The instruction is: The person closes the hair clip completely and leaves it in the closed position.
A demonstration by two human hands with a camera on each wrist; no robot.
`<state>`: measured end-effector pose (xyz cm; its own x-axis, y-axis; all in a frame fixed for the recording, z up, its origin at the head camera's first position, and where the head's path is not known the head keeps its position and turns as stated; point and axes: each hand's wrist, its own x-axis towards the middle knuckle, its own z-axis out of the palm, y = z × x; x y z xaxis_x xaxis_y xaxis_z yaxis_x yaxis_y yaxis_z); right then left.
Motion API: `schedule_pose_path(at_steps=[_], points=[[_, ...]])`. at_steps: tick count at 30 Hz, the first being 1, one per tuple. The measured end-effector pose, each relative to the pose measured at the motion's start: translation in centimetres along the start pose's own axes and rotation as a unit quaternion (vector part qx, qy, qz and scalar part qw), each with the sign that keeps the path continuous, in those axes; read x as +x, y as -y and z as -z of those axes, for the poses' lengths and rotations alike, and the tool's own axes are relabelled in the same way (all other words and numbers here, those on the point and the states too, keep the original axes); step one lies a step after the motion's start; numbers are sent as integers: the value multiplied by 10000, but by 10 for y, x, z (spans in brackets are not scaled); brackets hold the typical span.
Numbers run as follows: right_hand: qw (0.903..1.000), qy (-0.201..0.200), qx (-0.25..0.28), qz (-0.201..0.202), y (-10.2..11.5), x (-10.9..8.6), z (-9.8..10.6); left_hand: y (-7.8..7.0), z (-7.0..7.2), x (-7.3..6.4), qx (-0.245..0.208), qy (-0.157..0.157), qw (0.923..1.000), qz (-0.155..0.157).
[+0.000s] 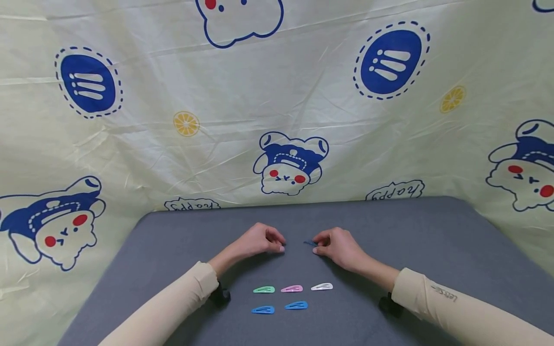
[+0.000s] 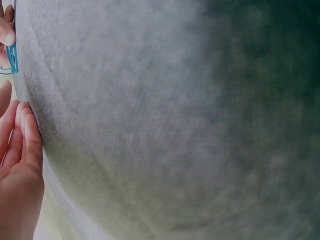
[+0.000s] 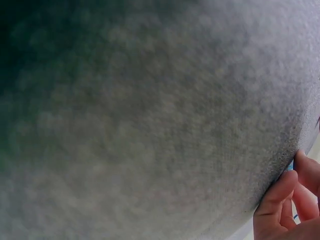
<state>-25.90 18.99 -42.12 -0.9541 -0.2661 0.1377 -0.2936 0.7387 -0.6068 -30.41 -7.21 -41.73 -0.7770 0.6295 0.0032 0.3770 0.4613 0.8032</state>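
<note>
Between the thumb and fingers of my right hand (image 1: 339, 247) is a blue snap hair clip (image 1: 309, 243), pinched at its near end just over the grey tabletop. The left wrist view shows the clip's open teal-blue frame (image 2: 12, 57) sticking out of that hand; in the right wrist view most of it is hidden by the fingers. Opposite, my left hand (image 1: 261, 239) rests on the table with loosely bent fingers and holds nothing. A gap separates its fingertips from the clip.
Nearer me lie a green clip (image 1: 264, 290), a pink clip (image 1: 292, 289) and a white clip (image 1: 322, 287) in a row. Below them are two blue clips, one left (image 1: 263, 310) and one right (image 1: 296, 305). A printed curtain (image 1: 233, 96) hangs behind the grey table (image 1: 182, 250).
</note>
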Motion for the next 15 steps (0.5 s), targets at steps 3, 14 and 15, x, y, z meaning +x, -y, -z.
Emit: schedule_pose_path(at_steps=[3, 14, 15], points=[[10000, 19, -32, 33, 0, 0, 0, 0, 0, 0, -51, 22, 10000, 6], [9999, 54, -143, 41, 0, -3, 3, 2, 0, -1, -157, 11, 9999, -61], [9999, 49, -149, 55, 1, -4, 3, 2, 0, -1, -154, 8, 9998, -79]])
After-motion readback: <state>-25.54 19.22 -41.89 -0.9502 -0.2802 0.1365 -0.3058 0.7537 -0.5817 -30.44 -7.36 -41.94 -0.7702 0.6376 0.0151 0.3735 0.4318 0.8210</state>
